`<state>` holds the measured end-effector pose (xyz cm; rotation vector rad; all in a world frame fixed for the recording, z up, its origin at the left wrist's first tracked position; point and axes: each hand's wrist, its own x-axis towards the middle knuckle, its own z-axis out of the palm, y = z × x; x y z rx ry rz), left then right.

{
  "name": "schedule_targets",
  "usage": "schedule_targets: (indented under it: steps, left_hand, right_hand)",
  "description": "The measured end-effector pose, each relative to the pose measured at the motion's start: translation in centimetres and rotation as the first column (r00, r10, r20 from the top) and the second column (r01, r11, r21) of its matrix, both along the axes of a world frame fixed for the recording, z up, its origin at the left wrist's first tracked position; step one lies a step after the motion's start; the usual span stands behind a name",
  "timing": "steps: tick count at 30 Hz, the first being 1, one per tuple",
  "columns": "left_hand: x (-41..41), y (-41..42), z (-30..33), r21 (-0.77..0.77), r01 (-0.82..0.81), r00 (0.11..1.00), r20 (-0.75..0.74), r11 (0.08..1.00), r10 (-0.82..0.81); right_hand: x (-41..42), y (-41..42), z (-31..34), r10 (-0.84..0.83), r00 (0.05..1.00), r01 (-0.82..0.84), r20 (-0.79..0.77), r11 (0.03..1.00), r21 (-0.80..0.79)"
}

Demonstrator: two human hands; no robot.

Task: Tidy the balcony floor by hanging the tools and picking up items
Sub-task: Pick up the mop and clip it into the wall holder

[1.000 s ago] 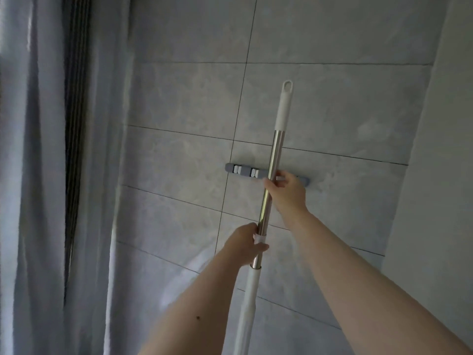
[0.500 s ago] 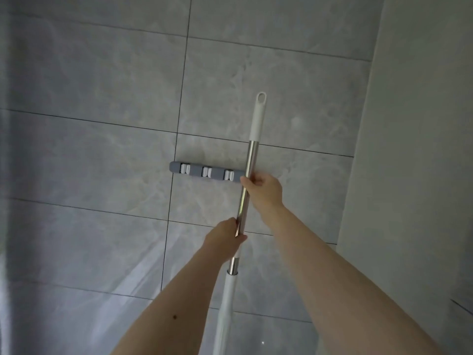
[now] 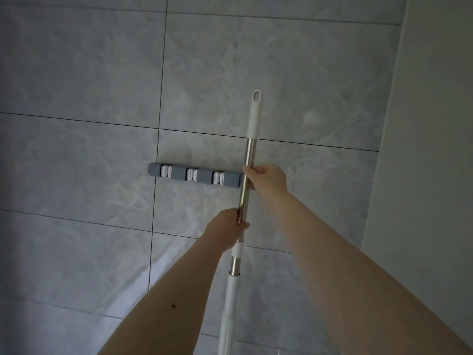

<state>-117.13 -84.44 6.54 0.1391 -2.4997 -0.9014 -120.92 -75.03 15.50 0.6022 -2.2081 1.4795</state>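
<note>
A long tool handle (image 3: 249, 155), steel in the middle with a white grip and hanging loop on top, stands nearly upright against the tiled wall. My right hand (image 3: 268, 179) is shut on the steel shaft at the height of a grey wall rack (image 3: 179, 174). The shaft crosses the rack's right end, where my hand hides the clip. Three white clips on the rack stand bare to the left. My left hand (image 3: 225, 228) grips the shaft lower down, just above a white collar. The tool's head is out of view below.
Grey marbled wall tiles (image 3: 76, 73) fill the view. A plain wall (image 3: 430, 124) meets them at a corner on the right, close to the handle. Something pale and glossy shows at the bottom edge (image 3: 294, 351).
The view swung right, so the curtain left the frame. The handle shifted from mid-rack to the rack's right end. Both hands kept their grip.
</note>
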Motion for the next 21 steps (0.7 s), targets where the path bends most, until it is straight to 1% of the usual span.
schedule_targets:
  steps: [3,8,12,15,17,21]
  left_hand:
    - [-1.3,0.0,-0.6,-0.016,-0.032,0.999,0.015,0.999,0.032]
    - [-3.1,0.3,-0.9,-0.039,-0.084,0.996,0.038,0.996,0.085]
    - [-4.3,0.4,-0.4,-0.041,-0.105,0.993,0.05,0.994,0.107]
    - [-4.8,0.1,0.1,-0.098,-0.102,0.99,0.083,0.99,0.11]
    - [-4.8,-0.1,0.3,-0.108,-0.082,0.991,0.097,0.991,0.092]
    - [-4.8,0.0,0.4,-0.128,-0.094,0.99,0.09,0.987,0.106]
  right_hand:
    - [-1.7,0.2,0.9,0.037,0.997,-0.039,-0.06,0.999,-0.03]
    - [-3.7,0.2,1.3,0.041,0.994,-0.038,-0.106,0.999,0.033]
    - [-4.7,-0.1,1.6,0.05,0.995,-0.048,-0.091,0.999,0.021]
    - [-5.1,-0.2,2.1,0.051,0.992,-0.045,-0.112,0.997,0.058]
    - [-5.1,-0.2,2.3,0.049,0.991,-0.04,-0.121,0.996,0.079]
    - [-5.2,0.1,2.5,0.052,0.995,-0.046,-0.089,0.997,0.067]
